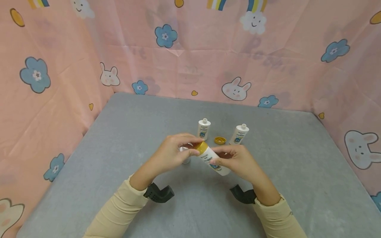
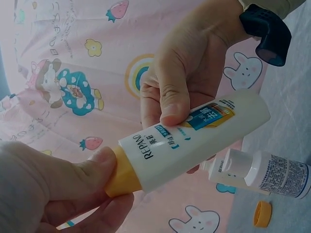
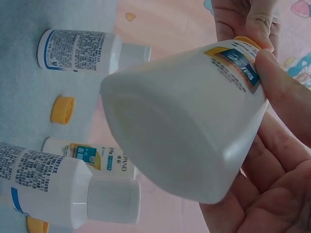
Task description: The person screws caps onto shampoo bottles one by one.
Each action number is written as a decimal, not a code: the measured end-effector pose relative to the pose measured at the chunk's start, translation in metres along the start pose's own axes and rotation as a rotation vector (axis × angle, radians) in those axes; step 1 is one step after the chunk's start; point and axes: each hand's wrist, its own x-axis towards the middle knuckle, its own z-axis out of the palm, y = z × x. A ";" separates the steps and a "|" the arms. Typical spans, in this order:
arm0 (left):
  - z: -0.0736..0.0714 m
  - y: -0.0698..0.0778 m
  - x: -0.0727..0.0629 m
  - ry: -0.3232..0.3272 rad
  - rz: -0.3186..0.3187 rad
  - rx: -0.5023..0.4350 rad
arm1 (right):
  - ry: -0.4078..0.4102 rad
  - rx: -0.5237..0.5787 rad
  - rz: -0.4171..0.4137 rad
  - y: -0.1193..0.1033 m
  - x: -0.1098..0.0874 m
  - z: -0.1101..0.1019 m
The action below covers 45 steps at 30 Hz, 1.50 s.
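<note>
A white shampoo-type bottle [image 1: 215,162] with a blue-and-yellow label is held tilted between my hands, its yellow cap [image 2: 125,172] toward the left. My left hand [image 1: 175,150] pinches that cap between thumb and fingers. My right hand [image 1: 239,162] grips the body, its thumb across the label, as the right wrist view also shows. Whether the cap is turned on tight cannot be seen. Just beyond stand two uncapped white bottles [image 1: 203,129] with narrow bare necks.
A loose yellow cap [image 1: 220,140] lies between the uncapped bottles. One white-capped bottle [image 1: 186,156] stands partly behind my left hand. Close up in the right wrist view are another white-capped bottle [image 3: 43,182] and a second yellow cap [image 3: 38,224]. A pink printed curtain [image 1: 190,66] borders the grey table [image 1: 148,122].
</note>
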 end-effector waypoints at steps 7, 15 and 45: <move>0.000 -0.002 0.000 -0.012 0.005 -0.016 | -0.009 0.017 -0.001 0.001 0.000 -0.001; -0.005 0.001 0.001 -0.046 -0.088 -0.056 | -0.020 0.018 0.003 0.001 0.002 0.000; -0.003 0.000 0.001 -0.050 -0.037 -0.037 | -0.054 0.015 -0.003 0.001 0.001 0.000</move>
